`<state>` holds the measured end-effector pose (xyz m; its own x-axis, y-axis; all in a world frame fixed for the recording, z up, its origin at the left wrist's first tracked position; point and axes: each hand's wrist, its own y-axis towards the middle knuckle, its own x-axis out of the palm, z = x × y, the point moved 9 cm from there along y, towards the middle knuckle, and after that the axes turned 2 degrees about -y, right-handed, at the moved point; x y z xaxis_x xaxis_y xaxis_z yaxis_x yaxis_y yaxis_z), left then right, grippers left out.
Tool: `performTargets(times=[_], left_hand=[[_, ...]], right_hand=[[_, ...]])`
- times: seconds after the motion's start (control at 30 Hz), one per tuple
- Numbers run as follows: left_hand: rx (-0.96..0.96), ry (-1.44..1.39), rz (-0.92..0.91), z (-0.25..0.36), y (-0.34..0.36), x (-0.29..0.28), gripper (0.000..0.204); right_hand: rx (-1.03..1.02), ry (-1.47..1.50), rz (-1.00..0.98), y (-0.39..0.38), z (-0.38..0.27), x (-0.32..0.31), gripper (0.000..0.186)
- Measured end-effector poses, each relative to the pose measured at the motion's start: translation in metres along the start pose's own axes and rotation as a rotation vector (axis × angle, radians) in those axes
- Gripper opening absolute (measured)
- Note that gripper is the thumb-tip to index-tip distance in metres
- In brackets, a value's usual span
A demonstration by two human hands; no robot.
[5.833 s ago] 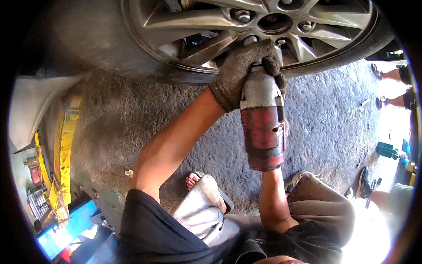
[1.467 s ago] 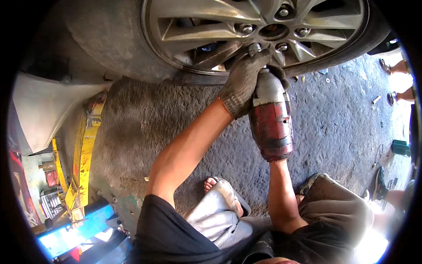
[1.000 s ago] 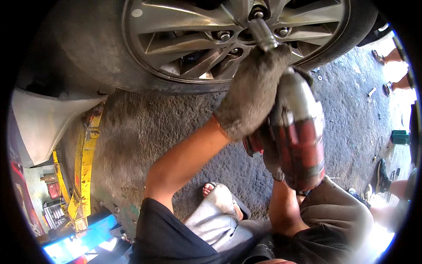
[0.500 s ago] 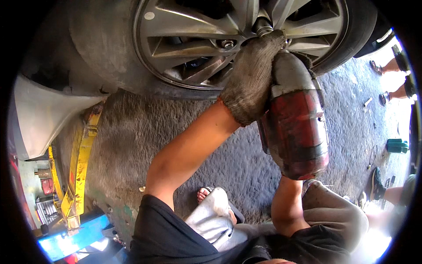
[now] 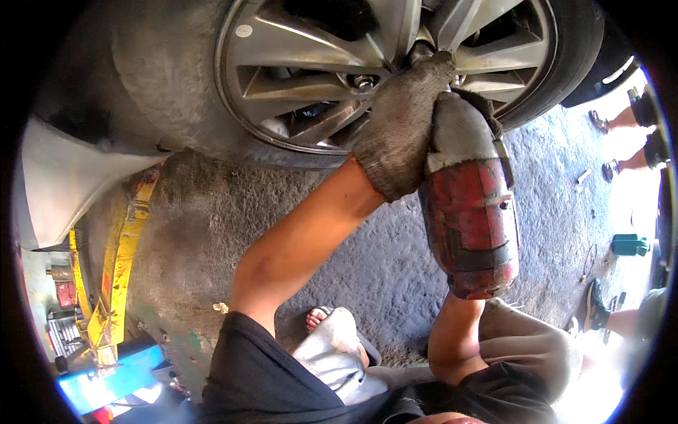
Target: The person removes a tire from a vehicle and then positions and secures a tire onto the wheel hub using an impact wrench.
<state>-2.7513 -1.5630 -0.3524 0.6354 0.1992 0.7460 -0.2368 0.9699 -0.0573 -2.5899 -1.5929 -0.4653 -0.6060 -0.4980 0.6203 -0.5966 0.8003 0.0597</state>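
A worn red-and-grey impact wrench (image 5: pixel 472 205) points at the hub area of a car wheel (image 5: pixel 311 53). My left hand (image 5: pixel 406 127), in a dirty knitted glove, closes around the socket (image 5: pixel 421 51) at the wrench's nose, against the wheel's centre. My right forearm (image 5: pixel 459 332) comes up under the wrench's rear end. The wrench body hides most of my right hand, which holds it from below; dark glove cloth (image 5: pixel 484 109) shows beside the nose. A lug nut (image 5: pixel 364 83) sits in a recess left of my left hand.
A yellow jack arm (image 5: pixel 123 261) with a blue base (image 5: pixel 113 378) stands at left beside a silver body panel (image 5: pixel 60 187). A green container (image 5: pixel 631 244) lies on the rough floor (image 5: pixel 339 247) at right. Other people's legs (image 5: pixel 628 116) show at the right edge.
The wrench's rear end has shifted slightly left and lower in the picture. My left hand keeps its place at the socket. The surroundings have shifted a little with the view.
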Motion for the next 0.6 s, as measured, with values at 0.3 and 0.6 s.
performTargets(times=[0.3, 0.6], left_hand=[[-0.029, -0.087, 0.009, -0.003, 0.012, 0.001, 0.030], [0.015, 0.108, 0.059, -0.013, -0.014, 0.020, 0.029]], right_hand=[[0.010, -0.432, -0.083, 0.013, -0.016, 0.014, 0.047], [-0.382, -0.979, 0.058, -0.020, -0.018, 0.042, 0.043]])
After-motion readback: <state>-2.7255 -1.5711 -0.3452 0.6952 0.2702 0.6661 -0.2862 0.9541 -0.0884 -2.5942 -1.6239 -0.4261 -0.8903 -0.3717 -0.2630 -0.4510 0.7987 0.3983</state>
